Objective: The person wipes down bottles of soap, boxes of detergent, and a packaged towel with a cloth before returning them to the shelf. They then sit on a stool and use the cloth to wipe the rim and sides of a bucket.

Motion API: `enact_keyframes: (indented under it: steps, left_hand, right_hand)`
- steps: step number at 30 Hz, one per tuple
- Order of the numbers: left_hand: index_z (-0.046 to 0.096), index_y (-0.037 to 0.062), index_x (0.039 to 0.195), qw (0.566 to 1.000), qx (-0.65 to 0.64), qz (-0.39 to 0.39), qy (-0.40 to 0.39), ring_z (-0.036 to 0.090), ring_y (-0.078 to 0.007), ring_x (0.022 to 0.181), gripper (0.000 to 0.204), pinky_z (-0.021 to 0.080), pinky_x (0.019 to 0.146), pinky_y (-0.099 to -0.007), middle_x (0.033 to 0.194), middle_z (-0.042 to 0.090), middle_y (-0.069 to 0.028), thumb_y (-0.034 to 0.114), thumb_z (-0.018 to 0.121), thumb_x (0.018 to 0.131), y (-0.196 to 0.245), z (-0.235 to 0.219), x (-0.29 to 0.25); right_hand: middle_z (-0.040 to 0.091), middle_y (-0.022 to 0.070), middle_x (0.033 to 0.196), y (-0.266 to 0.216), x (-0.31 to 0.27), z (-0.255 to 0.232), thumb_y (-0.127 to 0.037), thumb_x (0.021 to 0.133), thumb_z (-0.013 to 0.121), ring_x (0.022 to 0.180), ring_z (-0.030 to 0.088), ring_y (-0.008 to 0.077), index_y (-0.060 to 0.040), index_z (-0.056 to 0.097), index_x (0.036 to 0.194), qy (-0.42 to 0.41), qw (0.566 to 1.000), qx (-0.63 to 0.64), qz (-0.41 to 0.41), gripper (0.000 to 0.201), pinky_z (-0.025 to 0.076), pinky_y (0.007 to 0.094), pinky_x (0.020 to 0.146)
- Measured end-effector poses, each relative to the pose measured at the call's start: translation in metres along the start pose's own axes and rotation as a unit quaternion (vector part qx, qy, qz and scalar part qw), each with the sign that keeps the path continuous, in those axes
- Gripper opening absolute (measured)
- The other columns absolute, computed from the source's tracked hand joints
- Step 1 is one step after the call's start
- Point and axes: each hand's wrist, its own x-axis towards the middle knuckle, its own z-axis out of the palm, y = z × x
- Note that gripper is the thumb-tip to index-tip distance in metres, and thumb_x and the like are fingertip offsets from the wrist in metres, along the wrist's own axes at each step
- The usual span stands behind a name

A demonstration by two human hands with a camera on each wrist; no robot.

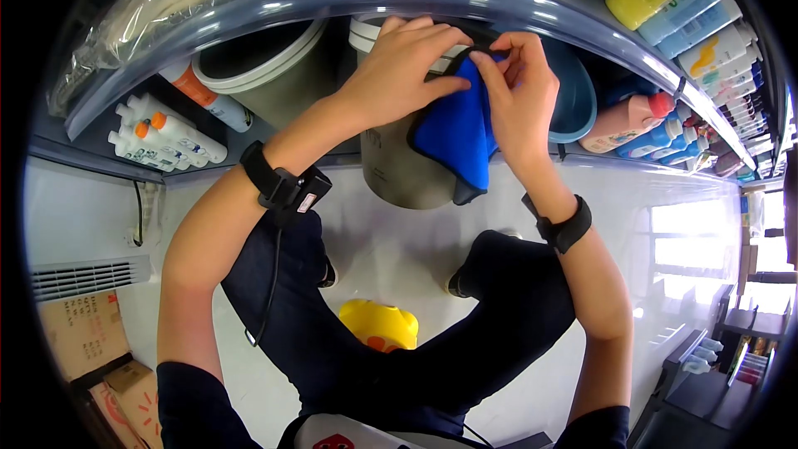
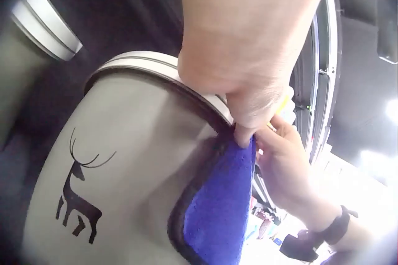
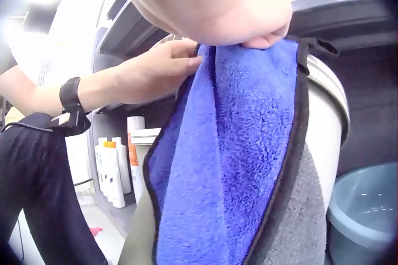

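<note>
Left hand (image 1: 407, 71) and right hand (image 1: 525, 100) clamp fingers on cloth (image 1: 457, 129) by deer-print bucket (image 2: 134, 178).

This looks like a shop or its stockroom: a long grey shelf (image 1: 274, 10) carries rows of like bottles (image 1: 706, 33) in repeated kinds, with buckets (image 1: 274, 75) and a blue basin (image 1: 573, 91) below, and cardboard boxes (image 1: 83, 328) on the floor.

Black straps (image 1: 572, 226) sit behind the fingers (image 1: 447, 37), the left with a labelled box (image 1: 311, 189) and cable (image 1: 277, 278). Dark sleeves (image 1: 198, 406), dark trousers (image 1: 524, 291).
</note>
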Motion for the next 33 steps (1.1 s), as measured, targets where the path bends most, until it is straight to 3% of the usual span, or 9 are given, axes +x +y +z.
enact_keyframes:
  steps: [3,6,7,13,16,19,25,28,33]
  left_hand:
    - [0.063,0.0057,0.12,1.0,-0.019,0.005,0.019,0.059,-0.0249,0.102,0.037,0.034,0.094,-0.0383,0.108,0.067,-0.0073,0.028,0.07,0.091,0.0,0.004,-0.001]
    - [0.064,0.0045,0.118,0.999,-0.013,-0.033,-0.005,0.059,-0.0265,0.098,0.033,0.035,0.092,-0.0393,0.103,0.067,-0.0093,0.027,0.067,0.094,-0.005,0.003,0.0]
    - [0.064,0.0029,0.117,0.999,-0.023,-0.015,0.022,0.058,-0.0295,0.091,0.032,0.037,0.09,-0.0398,0.095,0.066,-0.012,0.027,0.064,0.095,-0.007,0.005,0.001]
    - [0.064,0.0005,0.104,0.998,-0.029,-0.011,0.06,0.055,-0.0327,0.079,0.028,0.038,0.081,-0.0392,0.08,0.059,-0.0151,0.027,0.066,0.095,-0.006,0.008,-0.002]
    - [0.064,0.0005,0.096,0.996,-0.011,0.002,0.093,0.053,-0.0322,0.075,0.027,0.037,0.077,-0.0397,0.074,0.056,-0.0152,0.027,0.067,0.094,-0.003,0.009,0.0]
    - [0.064,0.0019,0.09,0.997,0.019,-0.043,0.06,0.055,-0.0322,0.073,0.032,0.04,0.077,-0.0386,0.07,0.057,-0.0135,0.034,0.069,0.092,-0.002,0.006,0.0]
    - [0.067,0.0074,0.079,0.99,0.056,-0.109,0.077,0.063,-0.0308,0.078,0.049,0.045,0.084,-0.0409,0.072,0.065,-0.0108,0.055,0.079,0.076,0.005,0.01,0.001]
    - [0.065,0.0103,0.082,0.993,0.052,-0.094,0.057,0.062,-0.0291,0.075,0.041,0.043,0.083,-0.0416,0.07,0.063,-0.0068,0.046,0.083,0.073,0.008,0.006,-0.001]
    - [0.066,0.0112,0.097,0.997,0.043,-0.056,0.012,0.06,-0.0282,0.093,0.037,0.041,0.089,-0.0415,0.089,0.064,-0.0078,0.035,0.083,0.074,0.003,-0.003,-0.004]
  right_hand:
    - [0.05,0.002,0.071,0.002,0.005,-0.001,-0.018,0.079,0.082,0.07,0.049,0.0194,-0.0064,0.061,0.103,-0.007,0.999,-0.051,-0.012,0.034,0.043,0.0335,0.067]
    - [0.054,0.004,0.081,0.008,0.006,0.003,-0.023,0.078,0.084,0.08,0.051,0.0227,-0.0067,0.062,0.105,0.054,0.988,-0.111,-0.09,0.038,0.043,0.0347,0.076]
    - [0.057,0.0058,0.091,0.01,0.007,0.003,-0.031,0.079,0.083,0.09,0.052,0.0268,-0.0067,0.062,0.106,0.05,0.987,-0.127,-0.086,0.042,0.04,0.0385,0.087]
    - [0.064,0.0077,0.104,0.02,0.0,0.006,-0.042,0.086,0.075,0.102,0.056,0.0295,-0.0053,0.066,0.106,0.048,0.975,-0.192,-0.106,0.042,0.033,0.0441,0.098]
    - [0.067,0.0094,0.102,0.027,0.002,0.003,-0.041,0.091,0.07,0.105,0.058,0.0282,-0.0024,0.068,0.105,-0.011,0.976,-0.184,-0.117,0.041,0.031,0.0435,0.1]
    - [0.068,0.0107,0.096,0.025,0.008,-0.011,-0.038,0.094,0.067,0.102,0.061,0.0277,0.0003,0.067,0.107,-0.094,0.98,-0.158,-0.073,0.041,0.03,0.0434,0.101]
    - [0.067,0.0133,0.095,0.033,0.014,-0.029,-0.027,0.092,0.069,0.094,0.06,0.0289,-0.0032,0.069,0.114,-0.184,0.982,-0.05,-0.004,0.032,0.032,0.0414,0.103]
    - [0.067,0.0124,0.096,0.025,0.012,-0.036,-0.022,0.088,0.072,0.096,0.059,0.0287,-0.008,0.07,0.114,-0.208,0.978,-0.003,-0.007,0.03,0.034,0.0411,0.103]
    - [0.068,0.0076,0.095,0.031,0.009,-0.03,-0.027,0.084,0.078,0.096,0.06,0.0252,-0.0101,0.071,0.11,-0.173,0.98,-0.055,-0.077,0.032,0.03,0.0409,0.106]
